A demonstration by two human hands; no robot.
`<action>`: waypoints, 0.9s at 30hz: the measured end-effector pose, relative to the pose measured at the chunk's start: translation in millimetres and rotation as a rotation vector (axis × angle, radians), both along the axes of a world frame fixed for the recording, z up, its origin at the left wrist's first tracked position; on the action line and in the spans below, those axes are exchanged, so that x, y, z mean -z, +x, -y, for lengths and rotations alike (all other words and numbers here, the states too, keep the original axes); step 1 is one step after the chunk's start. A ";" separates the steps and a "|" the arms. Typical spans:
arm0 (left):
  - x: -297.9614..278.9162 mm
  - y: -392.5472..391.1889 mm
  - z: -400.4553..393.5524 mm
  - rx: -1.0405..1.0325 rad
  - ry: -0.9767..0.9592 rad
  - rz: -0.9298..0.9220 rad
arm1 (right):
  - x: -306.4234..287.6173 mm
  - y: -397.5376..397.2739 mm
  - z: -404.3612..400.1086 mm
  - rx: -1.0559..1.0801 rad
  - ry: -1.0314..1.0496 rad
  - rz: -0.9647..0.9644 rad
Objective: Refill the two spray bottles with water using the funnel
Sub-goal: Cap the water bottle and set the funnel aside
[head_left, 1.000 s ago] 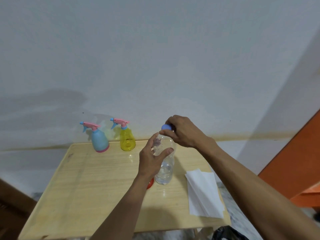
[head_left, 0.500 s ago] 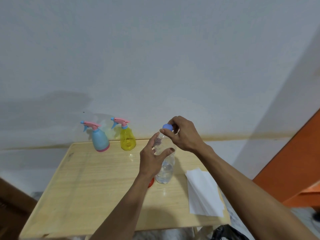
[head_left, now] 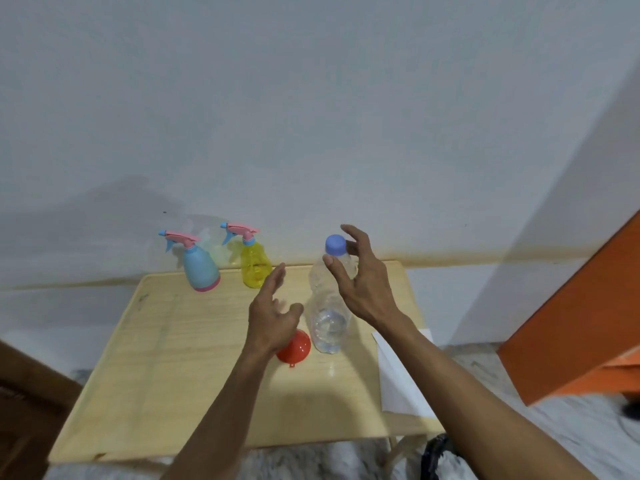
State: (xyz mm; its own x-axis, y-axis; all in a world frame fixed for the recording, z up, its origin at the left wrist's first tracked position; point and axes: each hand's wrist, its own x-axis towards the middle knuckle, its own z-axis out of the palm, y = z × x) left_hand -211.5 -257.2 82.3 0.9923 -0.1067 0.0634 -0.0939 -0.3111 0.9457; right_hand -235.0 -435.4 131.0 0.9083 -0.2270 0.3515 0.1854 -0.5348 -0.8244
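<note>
Count on the wooden surface [head_left: 145,382]: two spray bottles, one clear water bottle, one funnel, one sheet of white paper, two hands above. The blue spray bottle [head_left: 200,268] and the yellow spray bottle [head_left: 255,265] stand side by side at the far edge, near the wall, close together but apart. Both are upright, long axes vertical; both carry pink trigger heads with pale blue nozzles pointing left. The water bottle [head_left: 329,306] stands upright nearer the middle right, long axis vertical, its blue cap [head_left: 335,244] on top, a little water in the bottom part. The red funnel [head_left: 294,348] lies just left of the water bottle's base, wide mouth facing up and towards the camera; its spout is not visible, and the left wrist covers part of it. The white paper [head_left: 401,382] lies flat at the right edge, partly under the right forearm. The left hand [head_left: 273,313] hovers left of the water bottle, grip apart, fingers loosely spread, holding nothing. The right hand [head_left: 360,282] is at the bottle's upper right, grip apart, fingers spread near the cap and shoulder; contact with the bottle cannot be told.
</note>
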 end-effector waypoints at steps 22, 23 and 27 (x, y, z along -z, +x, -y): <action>142.6 3.9 2.0 -0.199 0.357 -0.095 | 35.4 7.7 -5.3 -0.010 -0.116 0.176; 141.8 3.3 1.8 -0.204 0.367 -0.092 | 35.9 7.8 -5.6 -0.003 -0.117 0.181; 130.4 -3.0 -5.5 -0.202 0.364 -0.054 | 37.5 7.1 -6.6 0.029 -0.113 0.189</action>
State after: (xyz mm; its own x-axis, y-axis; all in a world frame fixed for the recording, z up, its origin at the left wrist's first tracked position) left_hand -214.5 -251.7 -48.1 0.9964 0.0845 0.0047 0.0501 -0.6332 0.7724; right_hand -227.9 -428.8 93.5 0.8173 -0.2019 0.5397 0.3142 -0.6290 -0.7111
